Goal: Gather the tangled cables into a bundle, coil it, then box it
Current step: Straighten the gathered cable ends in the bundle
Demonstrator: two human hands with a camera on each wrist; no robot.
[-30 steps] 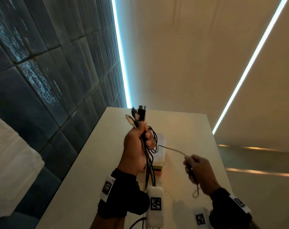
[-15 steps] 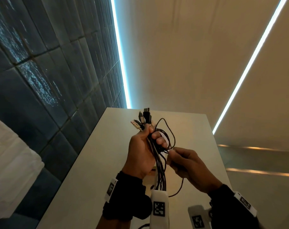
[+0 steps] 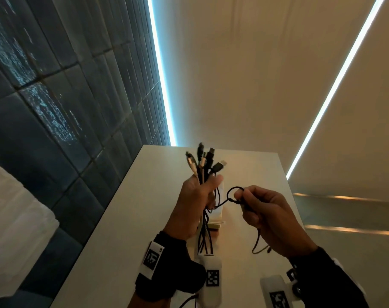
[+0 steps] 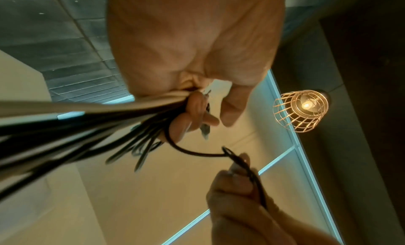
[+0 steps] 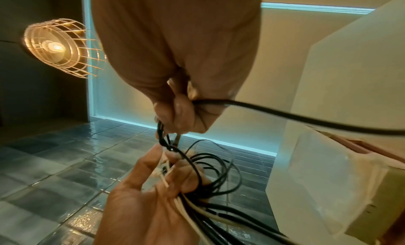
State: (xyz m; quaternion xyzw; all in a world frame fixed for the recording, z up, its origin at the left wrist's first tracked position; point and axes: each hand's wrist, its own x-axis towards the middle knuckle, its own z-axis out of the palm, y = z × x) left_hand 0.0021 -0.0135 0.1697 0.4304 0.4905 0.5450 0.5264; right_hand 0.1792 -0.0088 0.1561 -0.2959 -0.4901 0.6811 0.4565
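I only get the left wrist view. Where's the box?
Observer: On the table, just behind the left hand. The box is mostly hidden by that hand.
Operator: Does the black cable's tail hang free?
Observer: Yes. The black cable dangles below the right hand, which pinches a small loop of it.
Operator: And the plugs?
Observer: The plugs fan out above the left hand. The bundle hangs below it.
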